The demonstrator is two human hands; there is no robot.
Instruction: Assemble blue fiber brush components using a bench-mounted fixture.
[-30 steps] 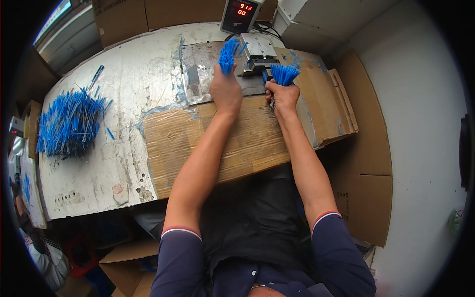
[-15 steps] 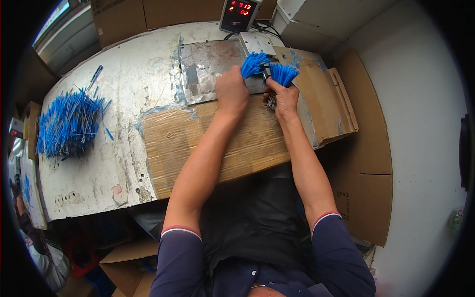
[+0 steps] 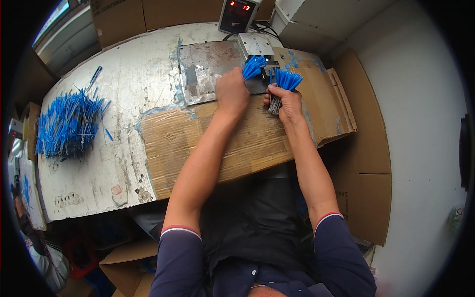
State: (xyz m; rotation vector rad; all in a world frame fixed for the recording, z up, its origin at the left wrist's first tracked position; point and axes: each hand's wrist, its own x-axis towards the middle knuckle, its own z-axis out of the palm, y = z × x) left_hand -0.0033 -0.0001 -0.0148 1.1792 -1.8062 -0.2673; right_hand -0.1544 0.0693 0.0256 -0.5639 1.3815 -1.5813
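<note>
The left hand [image 3: 231, 93] is clenched around a small bundle [image 3: 254, 66] of thin pieces with bright blue tips, which fan out past the fingers toward the small metal device [image 3: 257, 47] at the far edge of the table [image 3: 123, 89]. The right hand [image 3: 284, 105] grips a second bundle [image 3: 282, 86] upright: its blue ends spread like a brush at the top, and grey stems hang below the fist. Both bundles sit just beside each other over the metal plate [image 3: 203, 69] and the cardboard sheet [image 3: 222, 143]. Far to the left lies a large loose pile [image 3: 67, 123] of the same blue-tipped pieces. A display [image 3: 236, 15] with red digits stands behind the device.
</note>
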